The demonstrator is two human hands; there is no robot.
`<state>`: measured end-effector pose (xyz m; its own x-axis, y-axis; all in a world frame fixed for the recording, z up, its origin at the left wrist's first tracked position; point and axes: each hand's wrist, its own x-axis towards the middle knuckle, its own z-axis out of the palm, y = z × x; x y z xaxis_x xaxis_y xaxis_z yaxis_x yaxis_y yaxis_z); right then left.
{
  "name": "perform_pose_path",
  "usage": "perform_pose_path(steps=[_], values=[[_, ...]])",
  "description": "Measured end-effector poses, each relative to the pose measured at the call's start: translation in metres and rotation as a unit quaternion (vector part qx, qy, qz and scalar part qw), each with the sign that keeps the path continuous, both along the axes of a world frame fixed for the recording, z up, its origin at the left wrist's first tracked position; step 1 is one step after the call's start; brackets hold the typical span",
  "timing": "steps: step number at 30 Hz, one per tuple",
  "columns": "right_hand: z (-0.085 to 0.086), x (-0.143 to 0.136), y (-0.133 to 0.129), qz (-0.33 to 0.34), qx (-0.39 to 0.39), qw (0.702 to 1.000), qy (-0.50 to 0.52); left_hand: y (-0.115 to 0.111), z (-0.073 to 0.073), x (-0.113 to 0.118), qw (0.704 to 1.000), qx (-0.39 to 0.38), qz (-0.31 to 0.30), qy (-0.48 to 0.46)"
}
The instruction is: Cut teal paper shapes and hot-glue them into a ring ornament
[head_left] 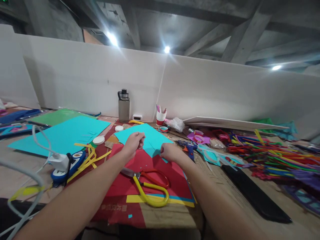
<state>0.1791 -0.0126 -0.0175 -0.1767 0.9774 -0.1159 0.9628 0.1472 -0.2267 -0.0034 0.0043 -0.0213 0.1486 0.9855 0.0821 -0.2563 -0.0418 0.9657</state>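
Observation:
My left hand (134, 144) is closed, its fingers curled over the left part of a turquoise sheet (147, 133). On the sheet's right side, my right hand (168, 152) is closed too, with its fingertips turned inward. Whatever either hand pinches is too small or hidden to make out. The turquoise sheet lies partly over red paper (150, 168). Nearer to me on the red paper rest scissors (147, 183) with one yellow and one red handle. Tiny light blue scraps lie between the hands and the scissors.
Left are a large turquoise sheet (65, 133), yellow strips (91, 160) and a blue power strip (75, 163) with cables. Behind stand a bottle (124, 106) and a cup (161, 117). Right are a glue gun (189, 149), a black case (255, 193) and colourful pipe cleaners (275, 156).

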Motion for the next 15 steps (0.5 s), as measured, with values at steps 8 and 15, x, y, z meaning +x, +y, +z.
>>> perform_pose_path(steps=[8, 15], values=[[0.004, 0.009, -0.002, -0.007, -0.004, 0.989, 0.145, -0.014, 0.002, 0.002, 0.982, 0.012, -0.046, 0.184], [0.007, -0.004, -0.005, 0.013, -0.012, 0.956, 0.293, -0.022, 0.001, 0.010, 0.979, 0.011, -0.122, 0.164]])
